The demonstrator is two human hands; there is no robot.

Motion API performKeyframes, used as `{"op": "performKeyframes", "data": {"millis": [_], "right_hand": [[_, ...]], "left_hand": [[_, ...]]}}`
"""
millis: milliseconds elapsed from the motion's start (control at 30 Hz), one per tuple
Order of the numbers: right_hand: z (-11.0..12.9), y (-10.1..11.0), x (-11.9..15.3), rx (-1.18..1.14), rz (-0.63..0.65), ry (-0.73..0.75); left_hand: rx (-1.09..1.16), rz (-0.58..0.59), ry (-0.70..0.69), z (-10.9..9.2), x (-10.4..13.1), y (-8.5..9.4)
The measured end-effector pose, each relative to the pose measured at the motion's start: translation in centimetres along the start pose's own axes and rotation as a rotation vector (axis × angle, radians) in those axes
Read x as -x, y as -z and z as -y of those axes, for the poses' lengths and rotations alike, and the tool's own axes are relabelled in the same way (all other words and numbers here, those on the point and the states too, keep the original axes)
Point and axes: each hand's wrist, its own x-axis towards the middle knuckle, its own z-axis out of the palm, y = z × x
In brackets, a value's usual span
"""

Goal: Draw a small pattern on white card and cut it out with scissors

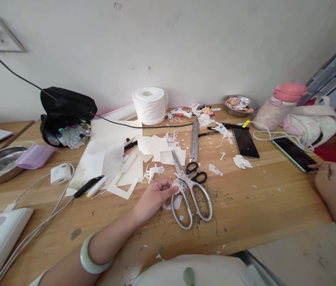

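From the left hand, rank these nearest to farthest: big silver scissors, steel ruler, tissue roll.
From the left hand:
1. Big silver scissors, touching its fingertips, just right.
2. Steel ruler, farther back and right.
3. Tissue roll, by the wall.

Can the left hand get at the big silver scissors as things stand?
Probably yes. The left hand rests on the table, fingertips right by the pivot of the silver scissors, which lie flat; only paper scraps lie between.

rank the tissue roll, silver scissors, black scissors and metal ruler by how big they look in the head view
1. silver scissors, nearest the camera, so unsure against the roll
2. tissue roll
3. metal ruler
4. black scissors
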Motion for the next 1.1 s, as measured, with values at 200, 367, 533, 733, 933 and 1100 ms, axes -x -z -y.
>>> {"op": "performKeyframes", "data": {"millis": [200,367,533,733,933,1100], "right_hand": [[-0.9,-0.5,-0.3,0.065,0.019,0.048],[-1.5,-0.6,-0.4,0.108,0.041,0.089],[-1.4,-0.6,-0.4,0.139,0.048,0.091],[-1.3,-0.6,-0.3,0.136,0.061,0.056],[-1.3,-0.6,-0.3,0.135,0.044,0.085],[-1.2,-0.7,-0.3,0.125,0.029,0.062]], "left_hand": [[-0.011,-0.016,-0.004,-0.1,0.0,-0.1],[-0.009,-0.005,-0.013,-0.1,0.0,-0.1],[-0.004,-0.002,-0.010,0.0,0.0,-0.1],[0.001,0.005,-0.013,-0.1,0.0,-0.1],[-0.008,0.006,-0.004,0.0,0.0,-0.1],[0.008,0.008,-0.001,0.0,0.0,0.0]]}}
